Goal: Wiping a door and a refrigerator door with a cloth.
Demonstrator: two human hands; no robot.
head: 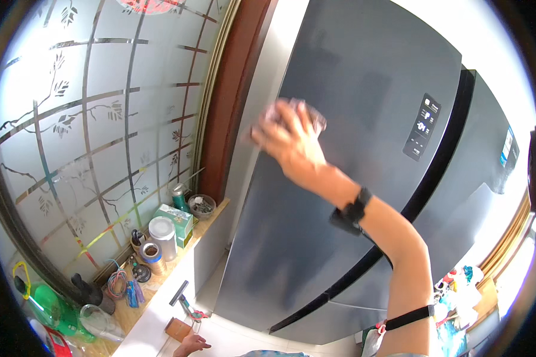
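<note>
My right hand [290,134], slightly blurred, presses a crumpled pinkish-brown cloth [316,119] against the upper left part of a dark grey refrigerator door [339,147]. Its fingers spread over the cloth and hide much of it, close to the door's left edge. A black band with a small device [350,214] sits on my right wrist. Low in the picture, my left hand [193,345] hangs with loosely bent fingers and nothing visible in it. Nearest to it is a small brown box [177,329] by the white low wall.
A lit control panel [422,127] sits on the fridge door. Along the wooden ledge [161,285] stand a clear canister [163,234], a green box [178,223], a tape roll [152,254] and a green bottle [53,303]. Scissors [198,315] hang below. Bags [460,299] are piled at right.
</note>
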